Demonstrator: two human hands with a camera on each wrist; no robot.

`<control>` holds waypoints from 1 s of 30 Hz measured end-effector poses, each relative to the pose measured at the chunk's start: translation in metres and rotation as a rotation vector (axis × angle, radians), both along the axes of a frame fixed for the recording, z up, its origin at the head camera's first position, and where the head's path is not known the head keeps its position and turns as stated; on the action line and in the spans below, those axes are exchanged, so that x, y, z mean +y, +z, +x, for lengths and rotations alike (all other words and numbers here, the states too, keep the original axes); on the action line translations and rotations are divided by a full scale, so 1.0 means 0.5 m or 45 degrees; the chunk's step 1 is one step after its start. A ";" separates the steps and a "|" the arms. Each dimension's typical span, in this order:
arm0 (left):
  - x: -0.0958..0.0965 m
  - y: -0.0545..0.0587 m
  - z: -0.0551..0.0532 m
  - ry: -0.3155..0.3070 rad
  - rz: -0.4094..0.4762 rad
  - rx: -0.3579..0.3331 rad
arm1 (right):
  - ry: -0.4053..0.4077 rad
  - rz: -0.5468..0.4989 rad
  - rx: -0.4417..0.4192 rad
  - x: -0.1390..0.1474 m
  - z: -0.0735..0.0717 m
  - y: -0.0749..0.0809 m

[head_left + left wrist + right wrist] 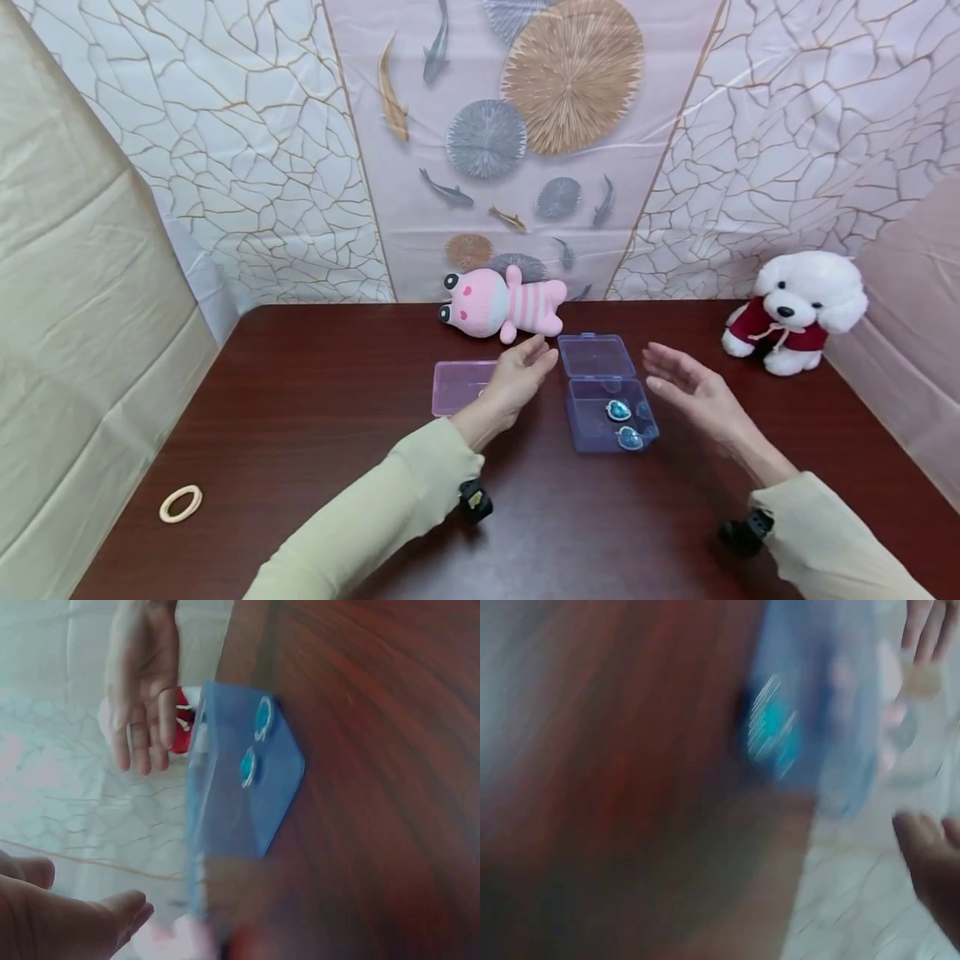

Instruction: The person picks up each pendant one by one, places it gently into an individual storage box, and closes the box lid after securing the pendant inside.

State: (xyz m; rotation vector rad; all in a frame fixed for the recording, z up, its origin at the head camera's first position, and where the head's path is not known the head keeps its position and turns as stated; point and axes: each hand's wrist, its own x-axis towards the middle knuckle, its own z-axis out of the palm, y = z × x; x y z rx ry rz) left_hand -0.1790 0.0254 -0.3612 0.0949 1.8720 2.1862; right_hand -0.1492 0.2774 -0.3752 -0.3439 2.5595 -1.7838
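A clear blue plastic box stands on the table with its hinged lid raised toward the back. Inside lie two teal heart-shaped gems with sparkling rims, one gem behind the other gem. My left hand hovers left of the lid, fingers extended and holding nothing. On the other side my right hand is raised, palm toward the box, with nothing in it. Partly behind the left hand lies a flat pink clear plastic case; its right part is hidden. Blur softens the right wrist view.
A pink striped frog plush lies at the back edge. At the back right sits a white dog plush in a red jacket. Pale wooden rings lie at the front left. Patterned cloth walls enclose the table.
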 end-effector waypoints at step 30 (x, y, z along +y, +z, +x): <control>0.102 -0.061 -0.059 0.418 -0.336 0.023 | 0.330 -0.079 -0.194 0.054 0.011 -0.086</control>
